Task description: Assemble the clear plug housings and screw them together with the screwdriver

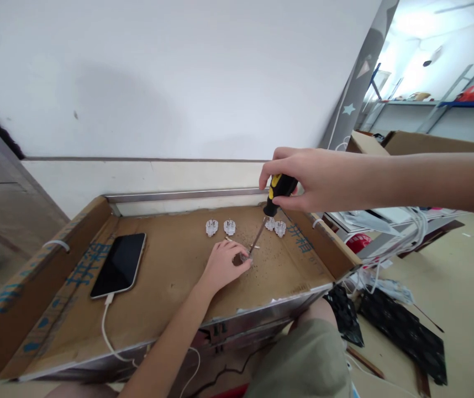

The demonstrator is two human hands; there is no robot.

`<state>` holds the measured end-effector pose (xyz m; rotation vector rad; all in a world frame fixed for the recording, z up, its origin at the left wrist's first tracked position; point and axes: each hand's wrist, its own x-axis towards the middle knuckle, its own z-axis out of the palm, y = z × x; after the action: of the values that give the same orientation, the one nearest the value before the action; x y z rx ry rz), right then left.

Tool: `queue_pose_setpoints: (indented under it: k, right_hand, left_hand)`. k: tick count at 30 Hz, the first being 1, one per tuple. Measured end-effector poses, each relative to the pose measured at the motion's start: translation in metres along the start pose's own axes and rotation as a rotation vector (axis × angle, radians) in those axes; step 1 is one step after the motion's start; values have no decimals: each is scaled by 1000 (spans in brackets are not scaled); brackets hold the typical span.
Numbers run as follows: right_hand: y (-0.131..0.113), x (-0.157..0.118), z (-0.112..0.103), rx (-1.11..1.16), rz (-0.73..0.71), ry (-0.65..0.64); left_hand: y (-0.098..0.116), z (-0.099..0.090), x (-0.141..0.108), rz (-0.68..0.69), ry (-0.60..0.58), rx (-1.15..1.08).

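Big cardboard tray (170,276), dark specks scattered across it. Black phone (117,264) at left, white cable (106,326) plugged in. Right hand (303,179) above tray, fingers wrapped tight round black-and-yellow screwdriver (278,188), tip right at small dark piece (239,258) held in curled fingers of left hand (224,266). Four clear plastic plugs (229,226) just beyond.
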<state>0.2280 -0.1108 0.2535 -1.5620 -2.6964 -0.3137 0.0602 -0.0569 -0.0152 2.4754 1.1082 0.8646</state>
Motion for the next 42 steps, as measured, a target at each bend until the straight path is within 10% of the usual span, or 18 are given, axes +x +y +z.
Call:
queue_pose_setpoints:
  k: [14,25,29,37,42]
  right_hand:
    - [0,0,3,-11,-10,36]
    - [28,-26,-8,-100,17,245]
    - [42,-55,47,-135,133,334]
    - [9,-142,231,364,506,455]
    - [-21,-132,275,423,553,393]
  left_hand:
    - [-1,2,3,-41,95,33]
    - [-6,-16,5,-392,388,98]
    - [-6,-17,4,-422,363,82]
    - [-5,-13,4,-302,289,133]
    - [-16,-10,25,-138,170,218]
